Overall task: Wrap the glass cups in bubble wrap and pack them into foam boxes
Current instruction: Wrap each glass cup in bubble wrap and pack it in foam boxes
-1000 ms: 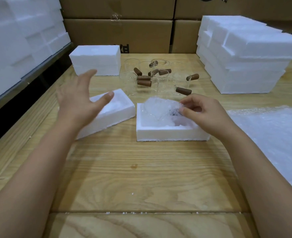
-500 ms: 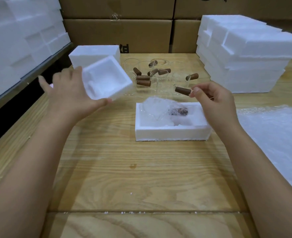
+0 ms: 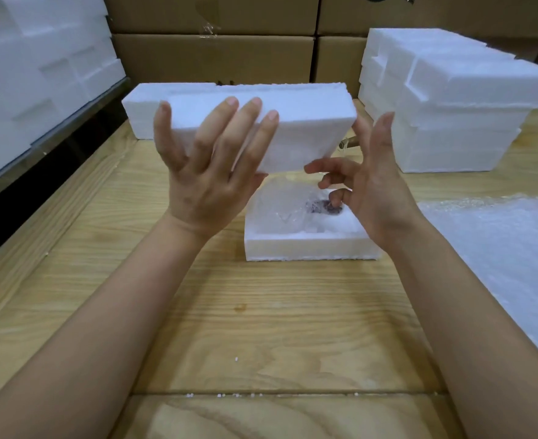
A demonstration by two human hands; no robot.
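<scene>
One head-worn wide-angle view looks forward and down, close over the wooden table (image 3: 261, 327).

- A warehouse packing area.
- Stacked cardboard cartons (image 3: 213, 55) stand behind the wooden bench (image 3: 261, 327).
- Piles of foam boxes (image 3: 451, 99) at both sides.
- Sheets of bubble wrap (image 3: 508, 264) lie on the bench.

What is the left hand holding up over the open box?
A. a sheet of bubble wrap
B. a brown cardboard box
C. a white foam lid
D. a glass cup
C: the left hand grips a white foam lid in the air above the open foam box, where the wrapped cup lies.
</scene>
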